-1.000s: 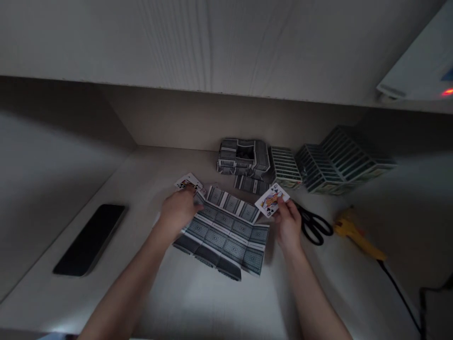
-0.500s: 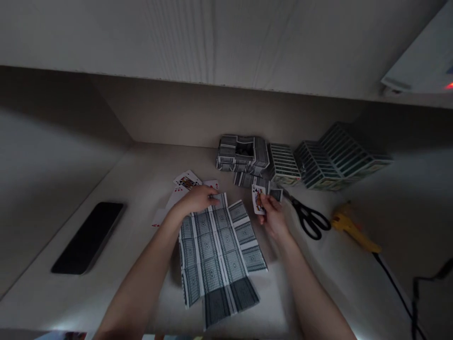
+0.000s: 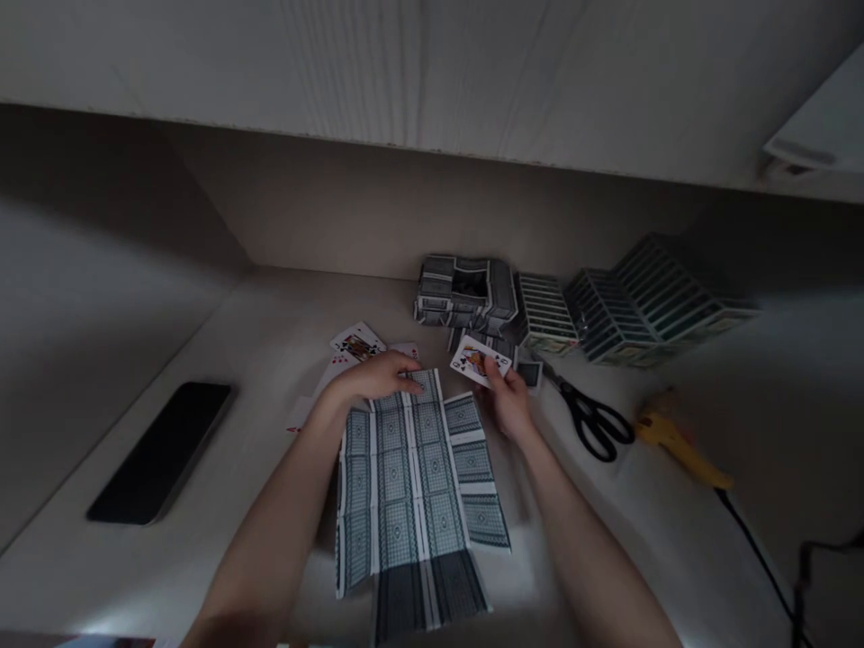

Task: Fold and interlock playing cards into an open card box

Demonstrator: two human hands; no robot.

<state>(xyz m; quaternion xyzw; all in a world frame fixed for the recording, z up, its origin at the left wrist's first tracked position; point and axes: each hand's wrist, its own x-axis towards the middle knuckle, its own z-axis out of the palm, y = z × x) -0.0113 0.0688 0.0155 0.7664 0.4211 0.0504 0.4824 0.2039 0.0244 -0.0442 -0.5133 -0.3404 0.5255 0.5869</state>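
A panel of joined playing cards point(image 3: 398, 486), patterned backs up, slants toward me with side rows folded at an angle. My left hand point(image 3: 382, 376) grips its far edge, thumb on the top card. In my right hand point(image 3: 508, 396) a single playing card point(image 3: 481, 360), a queen, is pinched face up just right of the panel's far end. Loose playing cards point(image 3: 357, 342), faces up, lie beyond my left hand and are partly hidden by it. Behind the held queen, more card pieces point(image 3: 496, 346) rest back side up.
A box-like card structure point(image 3: 465, 292) stands against the back wall, with stepped card pieces point(image 3: 627, 310) to its right. Black scissors point(image 3: 594, 421) and a yellow glue gun point(image 3: 681, 450) with a cord lie right. A black phone point(image 3: 162, 450) lies left. A shelf edge point(image 3: 418, 148) overhangs.
My right hand has turned the queen from upright to nearly sideways and brought it slightly left. The panel's near end has swung a little left, with my left hand still at its far edge.
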